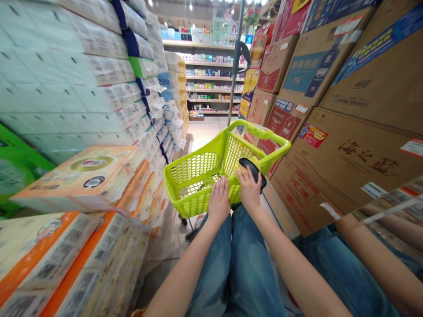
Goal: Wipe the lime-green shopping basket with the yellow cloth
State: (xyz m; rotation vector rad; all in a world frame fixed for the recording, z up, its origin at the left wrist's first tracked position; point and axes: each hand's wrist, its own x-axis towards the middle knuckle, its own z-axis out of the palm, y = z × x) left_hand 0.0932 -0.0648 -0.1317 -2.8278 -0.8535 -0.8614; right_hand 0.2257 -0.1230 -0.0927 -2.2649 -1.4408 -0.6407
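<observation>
Now the empty green shopping basket [194, 169] stands on wheels just ahead and should feel light and stiff, the left hand [218, 199] lies flat and open on its near rim, and the right hand [248, 188] rests on the black handle [255, 169], the best holding spot, though I cannot tell how tightly.

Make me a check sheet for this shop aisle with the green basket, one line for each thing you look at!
Surface: pale, shiny floor.
Job's things: green basket on wheels, with a black handle at its near rim.
Clutter: nothing seen.
Grippers: left hand lies flat on the basket's rim; right hand is laid over the black handle, grip unclear.
Cables: nothing seen.
Surroundings: tissue packs stacked on the left, cardboard boxes stacked on the right, shelves at the aisle's end.
</observation>
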